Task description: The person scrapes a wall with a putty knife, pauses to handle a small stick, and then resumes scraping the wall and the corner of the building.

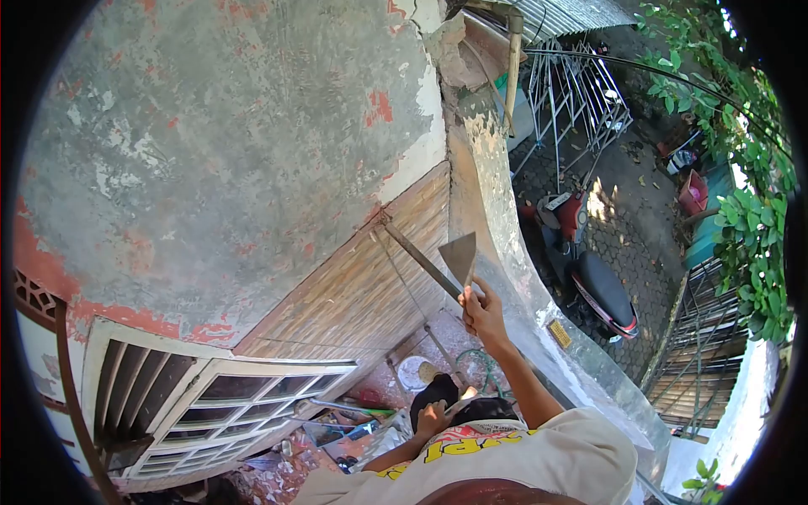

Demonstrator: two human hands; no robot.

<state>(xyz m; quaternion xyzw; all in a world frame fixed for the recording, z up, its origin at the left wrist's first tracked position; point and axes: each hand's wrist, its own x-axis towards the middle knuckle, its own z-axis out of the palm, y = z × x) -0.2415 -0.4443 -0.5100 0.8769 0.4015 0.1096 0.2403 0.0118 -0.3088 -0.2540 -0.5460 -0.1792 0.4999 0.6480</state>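
Note:
My right hand is raised in front of the house corner, its fingers wrapped round the handle of a scraper. The flat triangular blade points up, apart from the wall. Just behind these fingers runs a long pole, its upper end against the wall at the top of the tiled strip. Lower down, close to my body, my left hand is closed at a black cloth-like item; I cannot tell exactly what it is.
Grey plaster with red paint patches covers the wall, above a brown tiled strip and a white-framed window. Far below stand a white bucket and a parked motorbike. A ledge curves past the corner.

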